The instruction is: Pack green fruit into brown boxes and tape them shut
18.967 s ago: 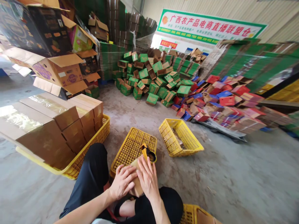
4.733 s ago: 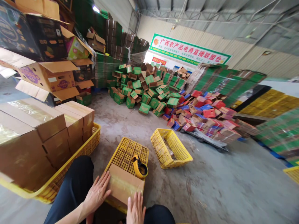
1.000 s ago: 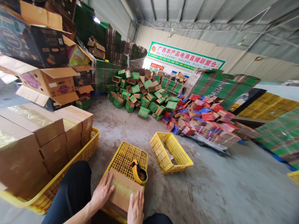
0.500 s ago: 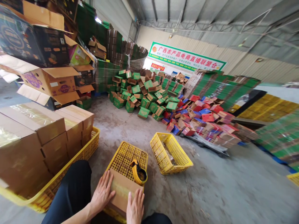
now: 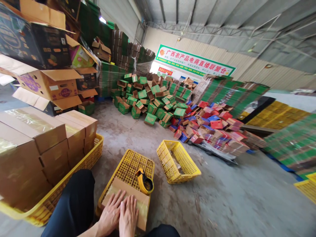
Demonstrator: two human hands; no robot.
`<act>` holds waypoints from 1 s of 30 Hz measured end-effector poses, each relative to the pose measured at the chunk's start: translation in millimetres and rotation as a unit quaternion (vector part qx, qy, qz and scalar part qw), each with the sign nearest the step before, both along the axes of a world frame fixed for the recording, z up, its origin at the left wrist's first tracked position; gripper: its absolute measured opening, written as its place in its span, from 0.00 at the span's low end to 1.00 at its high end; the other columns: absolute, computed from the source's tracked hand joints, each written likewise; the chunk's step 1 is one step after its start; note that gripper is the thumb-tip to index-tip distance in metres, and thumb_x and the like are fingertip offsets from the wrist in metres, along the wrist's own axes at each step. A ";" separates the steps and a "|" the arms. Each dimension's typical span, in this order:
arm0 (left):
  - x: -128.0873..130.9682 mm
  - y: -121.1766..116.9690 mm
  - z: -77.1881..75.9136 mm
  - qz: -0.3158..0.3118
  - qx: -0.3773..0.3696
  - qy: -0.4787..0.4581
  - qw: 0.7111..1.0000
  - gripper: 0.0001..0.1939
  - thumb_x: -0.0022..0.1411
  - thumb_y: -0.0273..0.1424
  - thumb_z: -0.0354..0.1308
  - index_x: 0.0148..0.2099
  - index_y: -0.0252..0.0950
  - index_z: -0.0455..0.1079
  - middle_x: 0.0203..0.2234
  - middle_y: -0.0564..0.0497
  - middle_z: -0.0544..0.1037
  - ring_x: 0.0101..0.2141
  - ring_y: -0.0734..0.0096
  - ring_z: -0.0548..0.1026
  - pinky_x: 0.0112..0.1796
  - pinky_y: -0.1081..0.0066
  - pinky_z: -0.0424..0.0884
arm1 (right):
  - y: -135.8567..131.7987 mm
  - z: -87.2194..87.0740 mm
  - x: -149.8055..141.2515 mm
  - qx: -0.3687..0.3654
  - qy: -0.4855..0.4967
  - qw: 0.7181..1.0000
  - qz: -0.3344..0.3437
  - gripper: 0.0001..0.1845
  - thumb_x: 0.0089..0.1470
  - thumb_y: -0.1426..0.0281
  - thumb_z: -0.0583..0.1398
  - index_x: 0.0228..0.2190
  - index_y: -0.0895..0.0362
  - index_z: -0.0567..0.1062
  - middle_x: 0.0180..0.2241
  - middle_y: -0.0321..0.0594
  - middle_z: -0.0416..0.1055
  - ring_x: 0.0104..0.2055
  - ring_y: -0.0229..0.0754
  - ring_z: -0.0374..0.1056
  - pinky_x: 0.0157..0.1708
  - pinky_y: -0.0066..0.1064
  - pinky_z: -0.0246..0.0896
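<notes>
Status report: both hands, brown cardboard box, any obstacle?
Left hand, right hand flat on box. Box looks taped shut. Yellow-black tape dispenser close by, not blocking.

Left hand (image 5: 111, 211) palm-down beside right hand (image 5: 128, 213)

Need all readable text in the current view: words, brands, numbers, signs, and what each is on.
"广西农产品电商直播联盟仓": large red characters, green-bordered banner.
Smaller lines on the banner: too blurred.
Red sign below it: too blurred.
Black carton: possibly "7"; rest unreadable.
Purple-printed carton: marks unreadable.
Green boxes: print too small.
Tape dispenser, nearest brown box: no readable text.
</notes>
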State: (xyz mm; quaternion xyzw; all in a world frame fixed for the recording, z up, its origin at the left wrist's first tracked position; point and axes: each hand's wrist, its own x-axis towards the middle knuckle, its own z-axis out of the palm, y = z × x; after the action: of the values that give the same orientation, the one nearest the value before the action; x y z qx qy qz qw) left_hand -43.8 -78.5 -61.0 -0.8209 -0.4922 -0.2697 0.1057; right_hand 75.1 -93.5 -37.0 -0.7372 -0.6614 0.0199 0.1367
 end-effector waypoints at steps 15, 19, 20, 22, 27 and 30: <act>-66.5 -1.1 2.8 0.054 -0.066 -0.046 0.995 0.38 0.76 0.43 0.48 0.79 0.46 0.34 0.71 0.47 0.62 0.66 0.58 0.66 0.64 0.58 0.63 | -32.2 -38.6 75.8 0.029 -0.027 0.994 -0.097 0.56 0.62 0.37 0.29 0.61 0.58 0.75 0.64 0.58 0.66 0.65 0.65 0.66 0.57 0.61 0.67; -59.7 -17.6 -0.6 0.068 -0.052 -0.039 0.996 0.40 0.76 0.45 0.49 0.79 0.43 0.34 0.72 0.45 0.60 0.68 0.55 0.64 0.62 0.57 0.65 | -39.9 -49.8 58.8 0.072 -0.040 0.986 -0.148 0.58 0.62 0.38 0.28 0.59 0.64 0.76 0.64 0.64 0.66 0.65 0.69 0.66 0.58 0.64 0.65; -57.5 -21.1 -0.5 0.070 -0.045 -0.036 0.996 0.41 0.75 0.45 0.49 0.79 0.42 0.34 0.72 0.44 0.60 0.68 0.54 0.64 0.63 0.57 0.64 | -41.7 -52.0 54.5 0.077 -0.044 0.984 -0.155 0.58 0.62 0.39 0.28 0.59 0.64 0.76 0.64 0.64 0.66 0.65 0.69 0.65 0.58 0.64 0.64; -53.3 -26.1 0.5 0.069 -0.031 -0.030 0.997 0.42 0.75 0.46 0.49 0.79 0.40 0.35 0.71 0.43 0.60 0.68 0.53 0.64 0.63 0.56 0.64 | -44.5 -55.5 48.2 0.076 -0.048 0.985 -0.150 0.57 0.63 0.39 0.29 0.59 0.64 0.77 0.64 0.64 0.66 0.65 0.69 0.65 0.59 0.64 0.62; -43.1 -30.9 2.7 0.063 -0.020 -0.036 0.997 0.42 0.73 0.45 0.51 0.79 0.40 0.38 0.71 0.42 0.61 0.68 0.50 0.64 0.63 0.54 0.63 | -44.2 -64.0 40.0 0.069 -0.056 0.991 -0.096 0.56 0.63 0.37 0.33 0.58 0.65 0.77 0.64 0.63 0.66 0.66 0.69 0.64 0.61 0.62 0.61; -37.7 -32.8 0.1 0.056 -0.005 -0.031 0.998 0.41 0.73 0.46 0.52 0.79 0.40 0.42 0.70 0.43 0.63 0.67 0.49 0.64 0.63 0.55 0.63 | -41.2 -67.0 28.7 0.072 -0.049 0.994 -0.072 0.57 0.62 0.36 0.33 0.57 0.65 0.78 0.62 0.62 0.68 0.64 0.69 0.66 0.60 0.62 0.64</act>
State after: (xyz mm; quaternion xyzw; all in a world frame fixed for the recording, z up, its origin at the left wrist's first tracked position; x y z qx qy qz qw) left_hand -81.6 -111.2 -60.9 -0.7839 -0.5418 -0.2859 0.1011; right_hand 103.9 -134.7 -103.9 -0.7709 -0.6126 -0.0738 0.1580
